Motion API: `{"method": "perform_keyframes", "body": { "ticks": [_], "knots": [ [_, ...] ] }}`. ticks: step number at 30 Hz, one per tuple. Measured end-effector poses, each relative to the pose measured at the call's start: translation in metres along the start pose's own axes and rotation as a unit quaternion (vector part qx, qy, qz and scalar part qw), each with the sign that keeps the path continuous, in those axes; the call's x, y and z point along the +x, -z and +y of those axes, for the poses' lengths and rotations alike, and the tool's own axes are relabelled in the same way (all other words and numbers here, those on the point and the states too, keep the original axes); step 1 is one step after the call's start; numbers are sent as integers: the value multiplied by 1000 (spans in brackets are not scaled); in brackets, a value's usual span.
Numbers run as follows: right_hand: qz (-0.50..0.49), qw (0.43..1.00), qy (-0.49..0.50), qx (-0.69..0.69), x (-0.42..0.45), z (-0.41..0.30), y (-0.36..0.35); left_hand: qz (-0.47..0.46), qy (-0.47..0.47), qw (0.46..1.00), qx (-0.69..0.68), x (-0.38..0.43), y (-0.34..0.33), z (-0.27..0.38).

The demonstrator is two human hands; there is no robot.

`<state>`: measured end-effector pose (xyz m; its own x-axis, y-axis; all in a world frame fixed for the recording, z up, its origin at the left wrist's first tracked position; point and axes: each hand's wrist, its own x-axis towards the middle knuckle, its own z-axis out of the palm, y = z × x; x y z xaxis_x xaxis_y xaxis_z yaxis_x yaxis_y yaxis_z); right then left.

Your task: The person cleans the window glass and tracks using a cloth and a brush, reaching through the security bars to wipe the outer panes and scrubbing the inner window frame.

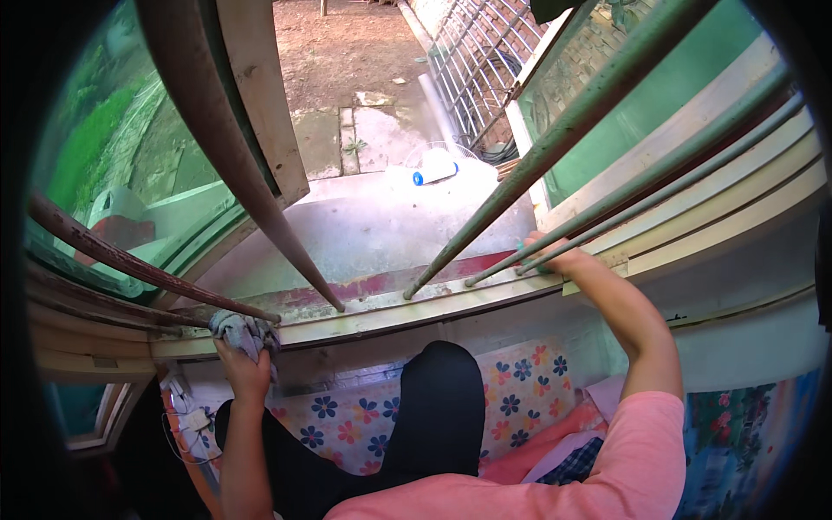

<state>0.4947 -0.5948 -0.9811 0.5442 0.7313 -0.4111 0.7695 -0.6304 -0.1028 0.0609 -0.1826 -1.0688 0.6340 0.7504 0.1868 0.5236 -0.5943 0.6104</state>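
My left hand [244, 376] is closed around a crumpled grey-blue cloth [242, 333]. The cloth lies on the left part of the window sill [377, 316], by the foot of a rusty window bar [162, 274]. On the right, my right hand [558, 255] is at the sill among the lower ends of the metal bars [513, 195], close to the casement frame [541, 201]. Bars partly cover its fingers, and whether they grip anything is unclear. Small green patches show by those fingertips.
Two casements, left [263, 97] and right [530, 159], stand swung outward. Outside, a white and blue cylinder [435, 173] lies on a concrete ledge, with a metal grille [484, 65] beyond. Below the sill are a flowered sheet [520, 383], my bent knee [445, 390] and a white adapter with cables [194, 420].
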Motion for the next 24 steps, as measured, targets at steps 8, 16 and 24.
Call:
{"method": "perform_keyframes", "body": {
  "ticks": [8,16,24],
  "knots": [
    [-53,983,-117,129,-4,-22,21,-48,25,999,0,4,7,8],
    [-18,999,47,-5,7,-14,-3,-15,14,998,54,-2,-7,-10],
    [-40,999,-11,-4,4,2,3,-5,-6,998,60,-1,0,-1]
  ]
}}
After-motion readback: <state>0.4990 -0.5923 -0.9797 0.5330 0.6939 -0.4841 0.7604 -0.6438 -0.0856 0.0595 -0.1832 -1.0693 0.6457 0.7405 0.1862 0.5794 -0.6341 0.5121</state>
